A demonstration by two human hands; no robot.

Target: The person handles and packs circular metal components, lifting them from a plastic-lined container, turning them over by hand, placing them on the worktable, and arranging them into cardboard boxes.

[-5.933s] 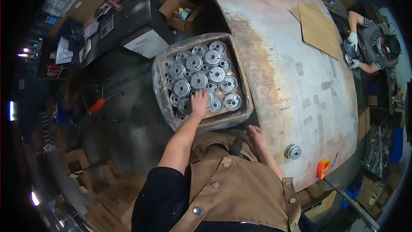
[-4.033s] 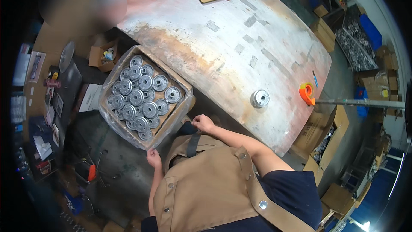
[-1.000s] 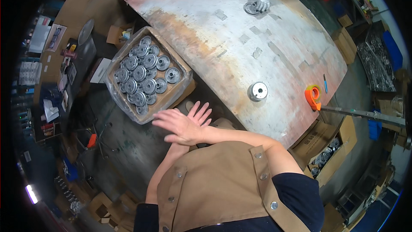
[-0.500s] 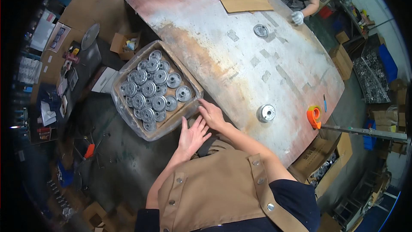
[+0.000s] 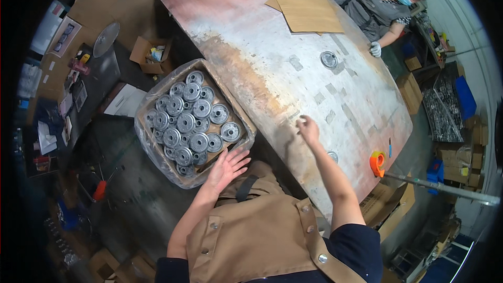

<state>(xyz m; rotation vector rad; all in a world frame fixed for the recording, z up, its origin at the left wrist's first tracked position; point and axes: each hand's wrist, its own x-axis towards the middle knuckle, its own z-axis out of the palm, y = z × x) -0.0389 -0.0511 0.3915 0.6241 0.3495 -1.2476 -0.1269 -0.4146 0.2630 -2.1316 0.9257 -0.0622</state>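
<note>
My left hand [image 5: 228,170] is open, palm up and fingers spread, beside the near right corner of a plastic-lined box [image 5: 146,149]. Inside it, round grey metal wheel-like parts [image 5: 185,123] with centre holes are heaped. My right hand [image 5: 308,130] hovers above the near left part of the worktable [image 5: 251,36]. Its fingers are loosely bent, with nothing visible in them. One metal part [image 5: 332,156] on the table is partly hidden behind my right forearm. Another metal part [image 5: 329,60] lies farther back.
Cardboard sheets [image 5: 309,10] lie at the table's far side, near a gloved co-worker [image 5: 374,10]. An orange tape dispenser [image 5: 377,163] and a blue pen [image 5: 390,147] are near the right edge. A metal bar [image 5: 440,186] juts out to the right. An open carton [image 5: 387,204] stands below.
My hands have moved apart: the right went from the box corner to over the table, while the left stayed by the box. The co-worker has shifted, and the view has tilted.
</note>
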